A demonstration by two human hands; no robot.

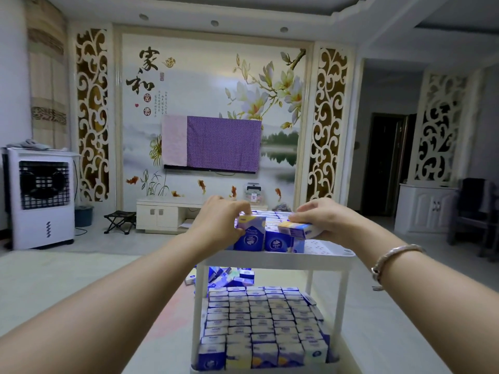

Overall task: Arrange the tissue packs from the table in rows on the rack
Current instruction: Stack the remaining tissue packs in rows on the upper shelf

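Observation:
A white two-tier rack (280, 256) stands right in front of me. Its top shelf carries rows of blue-and-white tissue packs (278, 240). My left hand (218, 220) grips an upright pack (252, 225) at the front left of that top row. My right hand (321, 215) holds another pack (298, 229) lying flat, just above the front right of the shelf. The lower shelf (263, 322) is filled with several tight rows of packs. Behind the rack, loose packs (218, 273) lie on a low surface.
A bare strip of the top shelf (321, 247) shows at the front right. A white TV cabinet (162, 213) and folding stool (120, 221) stand beyond, an air cooler (40, 198) at far left, a white cupboard (424, 209) and dark chair (475, 211) at right.

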